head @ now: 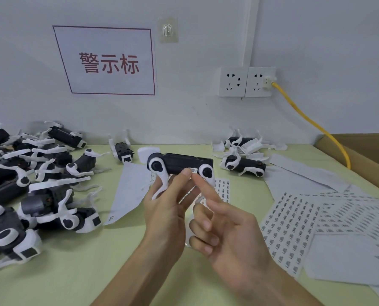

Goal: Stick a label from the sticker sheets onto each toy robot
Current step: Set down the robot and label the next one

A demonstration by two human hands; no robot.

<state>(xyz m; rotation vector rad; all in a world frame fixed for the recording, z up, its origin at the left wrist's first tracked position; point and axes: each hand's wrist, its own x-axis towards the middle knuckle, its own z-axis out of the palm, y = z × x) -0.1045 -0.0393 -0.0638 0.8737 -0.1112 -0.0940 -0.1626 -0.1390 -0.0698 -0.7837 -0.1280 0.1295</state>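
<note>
Toy robot (179,165) is held up over mid-table. L hand (166,208) grips it from below, thumb pressing by the small white label (194,170) on its black side. R hand (226,230): index finger straight, tip touching robot just under label; other fingers loosely curled, holding nothing. Sticker sheets (294,219) lie at right on green table (84,272); robot pile (40,184) at left, more robots (242,165) at back right.

Pale wall (206,111) with red-framed sign (105,60), twin sockets (232,81) (yellow cable (312,121) in one), green tabletop (84,261).
</note>
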